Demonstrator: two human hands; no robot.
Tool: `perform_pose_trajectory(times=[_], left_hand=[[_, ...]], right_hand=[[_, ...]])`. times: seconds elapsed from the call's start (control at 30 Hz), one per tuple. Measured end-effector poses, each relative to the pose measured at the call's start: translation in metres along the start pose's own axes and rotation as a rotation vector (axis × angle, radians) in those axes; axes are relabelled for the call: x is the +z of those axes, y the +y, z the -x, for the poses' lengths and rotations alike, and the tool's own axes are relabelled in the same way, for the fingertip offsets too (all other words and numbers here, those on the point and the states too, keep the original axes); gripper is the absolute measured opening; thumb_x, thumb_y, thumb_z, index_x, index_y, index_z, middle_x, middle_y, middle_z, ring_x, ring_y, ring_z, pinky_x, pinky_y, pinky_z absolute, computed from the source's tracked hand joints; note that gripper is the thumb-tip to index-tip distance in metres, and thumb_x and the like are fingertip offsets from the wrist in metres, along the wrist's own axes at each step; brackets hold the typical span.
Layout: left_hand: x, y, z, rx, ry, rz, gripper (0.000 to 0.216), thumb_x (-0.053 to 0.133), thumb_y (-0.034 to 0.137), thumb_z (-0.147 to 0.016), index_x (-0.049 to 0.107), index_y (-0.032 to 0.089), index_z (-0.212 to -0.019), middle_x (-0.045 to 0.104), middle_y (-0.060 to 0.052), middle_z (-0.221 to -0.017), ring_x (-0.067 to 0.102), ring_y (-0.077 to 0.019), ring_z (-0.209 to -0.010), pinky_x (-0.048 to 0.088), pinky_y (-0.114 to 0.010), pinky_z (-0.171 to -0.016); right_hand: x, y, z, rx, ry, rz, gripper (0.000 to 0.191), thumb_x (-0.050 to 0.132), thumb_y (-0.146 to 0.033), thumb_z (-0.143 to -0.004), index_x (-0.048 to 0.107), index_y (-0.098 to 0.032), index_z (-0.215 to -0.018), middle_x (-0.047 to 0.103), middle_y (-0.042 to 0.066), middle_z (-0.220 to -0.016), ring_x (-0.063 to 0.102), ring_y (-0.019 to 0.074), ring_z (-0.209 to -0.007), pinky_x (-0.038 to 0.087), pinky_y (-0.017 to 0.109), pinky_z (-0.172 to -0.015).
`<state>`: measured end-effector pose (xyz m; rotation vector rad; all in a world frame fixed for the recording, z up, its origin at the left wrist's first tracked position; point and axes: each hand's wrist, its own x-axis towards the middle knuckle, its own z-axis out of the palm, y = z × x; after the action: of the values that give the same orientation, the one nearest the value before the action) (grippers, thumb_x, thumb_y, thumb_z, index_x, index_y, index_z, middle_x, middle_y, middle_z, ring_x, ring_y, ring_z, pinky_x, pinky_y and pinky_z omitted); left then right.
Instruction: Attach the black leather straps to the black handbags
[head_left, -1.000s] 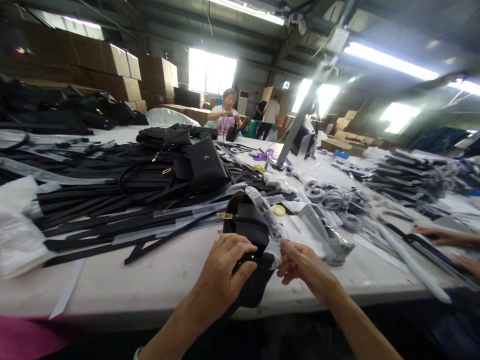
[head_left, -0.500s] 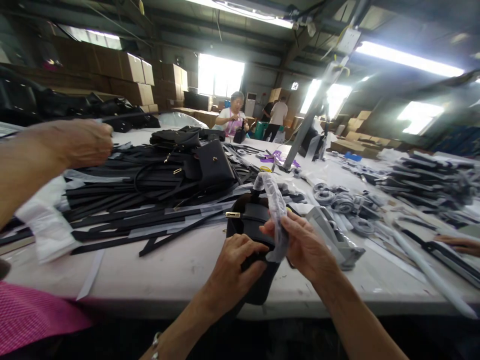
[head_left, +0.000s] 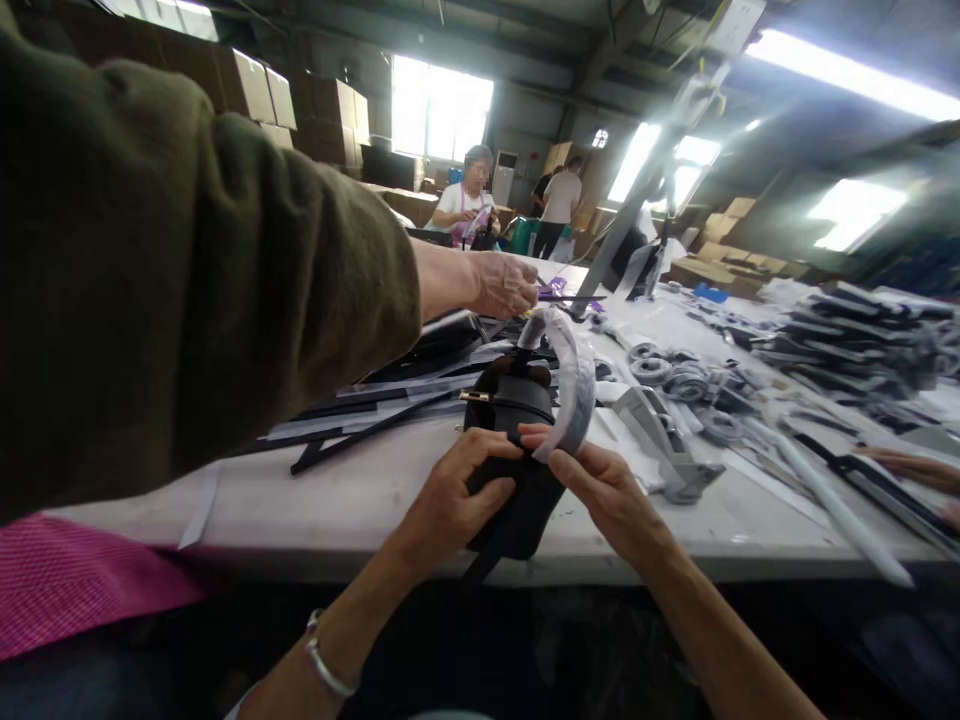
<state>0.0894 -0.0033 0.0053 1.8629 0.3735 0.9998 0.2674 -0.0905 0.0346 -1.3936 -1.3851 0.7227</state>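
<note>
A small black handbag (head_left: 512,420) with a gold clasp stands at the table's near edge. My left hand (head_left: 450,492) is closed round its lower front. My right hand (head_left: 609,495) pinches the end of a clear plastic wrap (head_left: 571,380) that arcs over the bag's handle. A co-worker's arm in an olive sleeve (head_left: 172,270) reaches across from the left, its hand (head_left: 504,285) above and behind the bag.
Black straps (head_left: 375,420) lie left of the bag on the white table (head_left: 360,500). A grey tape dispenser (head_left: 660,450), tape rolls (head_left: 675,380) and wrapped strap bundles (head_left: 862,340) are to the right. Another person's hand (head_left: 900,465) shows at the right edge. People stand at the far end.
The co-worker's arm has swung in from the far left across the table and now covers the strap pile. My right hand has drawn the plastic wrap further down over the handle.
</note>
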Motion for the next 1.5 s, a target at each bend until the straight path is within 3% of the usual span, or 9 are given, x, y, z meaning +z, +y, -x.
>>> perform_pose_trajectory(times=[0.2, 0.5, 0.63, 0.73, 0.87, 1.03, 1.23, 1.4, 1.5], left_hand=[[-0.004, -0.015, 0.036, -0.217, 0.18, -0.128, 0.01, 0.054, 0.019, -0.087, 0.064, 0.02, -0.089, 0.064, -0.001, -0.085, 0.059, -0.0171, -0.084, 0.045, -0.029, -0.081], [0.029, -0.01, 0.076, -0.471, -0.037, 0.077, 0.012, 0.058, 0.026, -0.085, 0.066, 0.019, -0.091, 0.066, 0.0, -0.083, 0.057, -0.0156, -0.076, 0.044, -0.025, -0.072], [0.038, -0.007, 0.079, -0.555, -0.156, 0.493, 0.024, 0.057, 0.039, -0.086, 0.06, 0.015, -0.088, 0.06, 0.001, -0.069, 0.054, -0.0122, -0.06, 0.044, -0.025, -0.063], [0.044, 0.005, 0.083, -0.608, -0.21, 0.631, 0.027, 0.058, 0.039, -0.085, 0.058, 0.015, -0.097, 0.062, 0.0, -0.07, 0.056, -0.0117, -0.058, 0.045, -0.024, -0.061], [0.052, 0.026, 0.085, -0.477, -0.177, 0.216, 0.005, 0.056, 0.022, -0.084, 0.059, 0.017, -0.085, 0.061, 0.001, -0.068, 0.055, -0.012, -0.061, 0.04, -0.022, -0.059], [0.068, 0.029, 0.081, -0.225, -0.185, -0.221, 0.004, 0.059, 0.016, -0.081, 0.058, 0.019, -0.083, 0.062, 0.001, -0.067, 0.058, -0.0146, -0.059, 0.038, -0.024, -0.056], [0.049, 0.014, 0.073, -0.018, -0.231, -0.317, 0.013, 0.058, 0.028, -0.089, 0.061, 0.019, -0.081, 0.066, -0.002, -0.071, 0.063, -0.0154, -0.065, 0.045, -0.023, -0.061], [0.015, 0.02, 0.034, -0.015, 0.044, -0.354, 0.024, 0.055, 0.021, -0.09, 0.058, 0.021, -0.113, 0.06, -0.008, -0.121, 0.06, -0.0105, -0.068, 0.051, -0.025, -0.071], [0.01, 0.022, 0.0, 0.038, -0.086, -0.338, 0.048, 0.056, 0.01, -0.084, 0.05, 0.023, -0.129, 0.056, -0.007, -0.132, 0.063, -0.0166, -0.095, 0.052, -0.028, -0.084]], right_hand=[[0.0, 0.009, -0.001, 0.067, 0.112, 0.076, 0.021, 0.068, -0.045, -0.083, 0.077, -0.026, -0.089, 0.075, 0.004, -0.105, 0.064, 0.0288, -0.106, 0.046, 0.043, -0.096], [-0.004, 0.011, 0.021, -0.024, 0.023, 0.27, 0.035, 0.071, -0.036, -0.079, 0.07, -0.025, -0.112, 0.063, 0.007, -0.129, 0.053, 0.0311, -0.124, 0.036, 0.048, -0.107], [-0.003, 0.016, 0.021, -0.011, 0.048, 0.31, 0.032, 0.07, -0.032, -0.08, 0.07, -0.026, -0.112, 0.069, 0.005, -0.118, 0.059, 0.0286, -0.114, 0.041, 0.044, -0.102], [-0.003, 0.017, 0.026, -0.006, 0.193, 0.36, 0.038, 0.074, -0.036, -0.076, 0.068, -0.025, -0.112, 0.071, 0.004, -0.109, 0.063, 0.0274, -0.103, 0.044, 0.04, -0.095], [-0.008, 0.012, 0.049, 0.107, 0.471, 0.37, 0.029, 0.072, -0.048, -0.076, 0.07, -0.022, -0.09, 0.071, 0.003, -0.083, 0.063, 0.0231, -0.079, 0.048, 0.035, -0.078], [0.0, 0.008, 0.072, 0.42, 0.146, -0.003, 0.038, 0.073, -0.054, -0.073, 0.073, -0.017, -0.082, 0.068, 0.003, -0.067, 0.059, 0.0179, -0.061, 0.047, 0.029, -0.059], [0.02, 0.017, 0.064, 0.501, 0.146, -0.522, 0.03, 0.084, -0.041, -0.068, 0.07, -0.017, -0.077, 0.069, 0.002, -0.071, 0.062, 0.0146, -0.064, 0.049, 0.025, -0.062], [0.011, 0.018, 0.057, 0.527, 0.061, -0.712, 0.031, 0.083, -0.04, -0.07, 0.063, -0.016, -0.071, 0.068, 0.001, -0.066, 0.062, 0.0128, -0.057, 0.051, 0.024, -0.06], [0.007, 0.015, 0.056, 0.532, 0.013, -0.714, 0.028, 0.082, -0.038, -0.071, 0.064, -0.017, -0.075, 0.068, 0.001, -0.065, 0.061, 0.012, -0.054, 0.05, 0.024, -0.056]])
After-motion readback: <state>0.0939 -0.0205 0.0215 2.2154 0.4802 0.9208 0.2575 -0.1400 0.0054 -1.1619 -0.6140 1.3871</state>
